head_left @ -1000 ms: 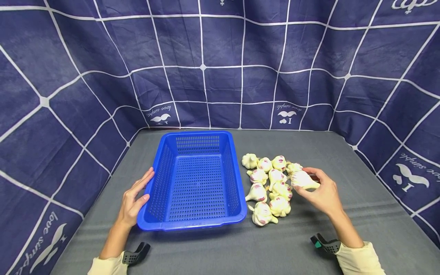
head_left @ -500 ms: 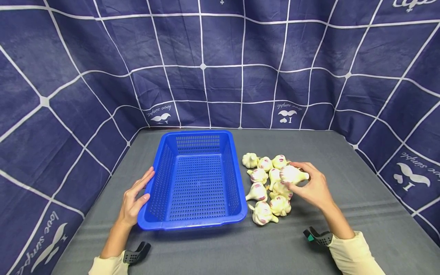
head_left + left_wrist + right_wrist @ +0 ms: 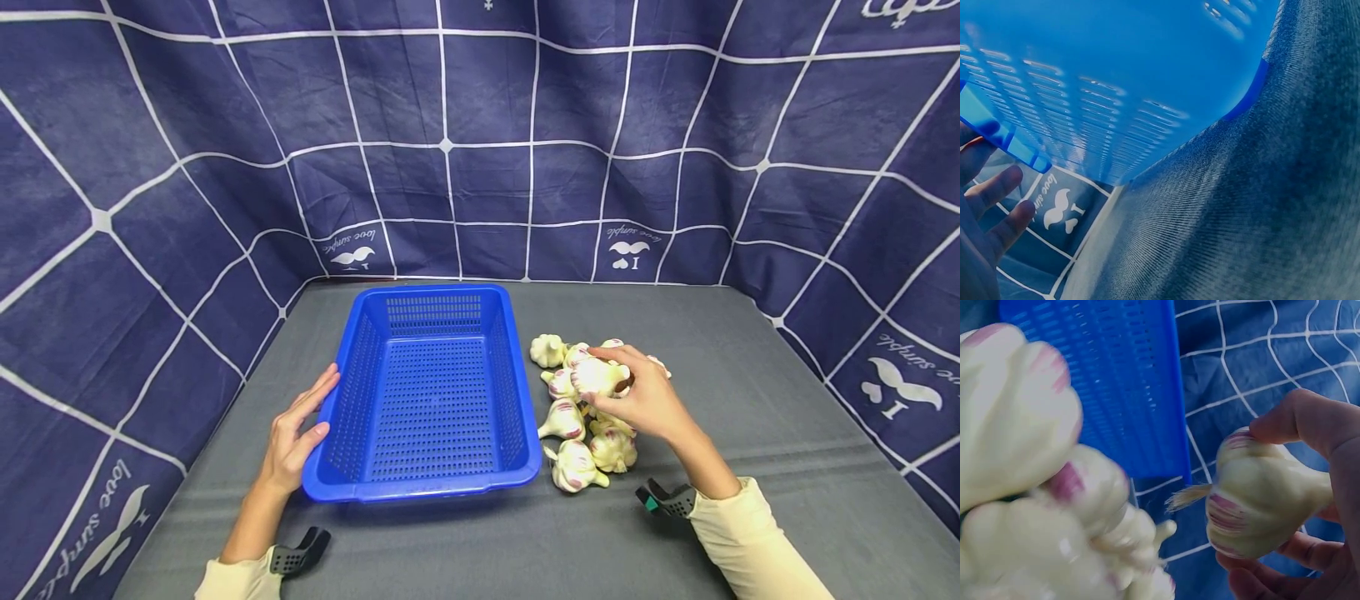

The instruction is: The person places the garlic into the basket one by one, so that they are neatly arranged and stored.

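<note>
My right hand [image 3: 637, 396] holds a garlic bulb [image 3: 597, 377] between thumb and fingers, over the other bulbs. In the right wrist view this garlic bulb [image 3: 1266, 494] shows purple streaks, a stubby stem toward the palm and a tuft of roots. Several more garlic bulbs [image 3: 576, 467] lie in a cluster, partly hidden by the hand. To their left stands a blue plastic basket [image 3: 534, 454] with perforated walls and nothing in it. My left hand [image 3: 288, 442] rests at the basket's left rim, fingers extended; the left wrist view shows its fingers [image 3: 1000, 187] just under the rim.
A grey cloth [image 3: 465, 550] covers the table. Dark blue curtains [image 3: 480, 192] with white grid lines stand behind it and at both sides. Black bands [image 3: 667, 500] with cameras sit on both wrists.
My right hand has moved left with the garlic bulb, from the right edge of the cluster to over its middle. The left hand and basket have stayed in place.
</note>
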`<state>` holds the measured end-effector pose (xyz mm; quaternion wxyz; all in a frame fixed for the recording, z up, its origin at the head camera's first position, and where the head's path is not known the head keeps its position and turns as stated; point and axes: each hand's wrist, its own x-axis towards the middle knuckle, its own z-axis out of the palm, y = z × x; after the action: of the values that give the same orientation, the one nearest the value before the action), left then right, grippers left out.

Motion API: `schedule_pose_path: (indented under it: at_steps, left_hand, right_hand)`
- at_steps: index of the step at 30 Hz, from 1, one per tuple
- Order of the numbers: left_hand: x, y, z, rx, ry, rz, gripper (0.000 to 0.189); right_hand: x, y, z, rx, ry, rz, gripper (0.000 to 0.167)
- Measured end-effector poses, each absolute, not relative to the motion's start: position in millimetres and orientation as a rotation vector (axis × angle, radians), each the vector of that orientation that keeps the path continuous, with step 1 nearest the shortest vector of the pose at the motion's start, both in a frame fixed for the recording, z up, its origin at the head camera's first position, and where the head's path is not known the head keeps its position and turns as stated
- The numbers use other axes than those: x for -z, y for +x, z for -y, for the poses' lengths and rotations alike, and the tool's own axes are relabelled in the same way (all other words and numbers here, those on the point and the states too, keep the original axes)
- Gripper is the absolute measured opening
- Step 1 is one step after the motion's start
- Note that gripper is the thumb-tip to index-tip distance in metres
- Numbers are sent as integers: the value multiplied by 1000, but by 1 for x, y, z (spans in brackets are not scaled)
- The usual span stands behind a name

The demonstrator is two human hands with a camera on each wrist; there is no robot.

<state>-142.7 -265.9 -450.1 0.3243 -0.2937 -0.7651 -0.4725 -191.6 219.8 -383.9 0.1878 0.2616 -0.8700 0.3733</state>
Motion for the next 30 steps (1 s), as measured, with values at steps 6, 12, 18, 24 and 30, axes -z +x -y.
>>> schedule_pose_path:
  at_steps: [6, 12, 18, 24, 30]
  left_hand:
    - [450, -143, 266, 1244, -771, 2002, 58]
    - [451, -143, 266, 1259, -784, 1988, 57]
    - [451, -143, 266, 1260, -789, 1981, 56]
    - [450, -143, 266, 1257, -788, 1991, 57]
    - [450, -144, 266, 1263, -791, 1991, 57]
  right_hand:
    - [371, -196, -204, -1114, 714, 2502, 52]
    - [359, -200, -188, -1131, 721, 2487, 49]
    - [350, -207, -171, -1149, 763, 2467, 52]
    - [343, -213, -157, -1175, 764, 2480, 52]
    - [339, -220, -142, -1234, 784, 2461, 48]
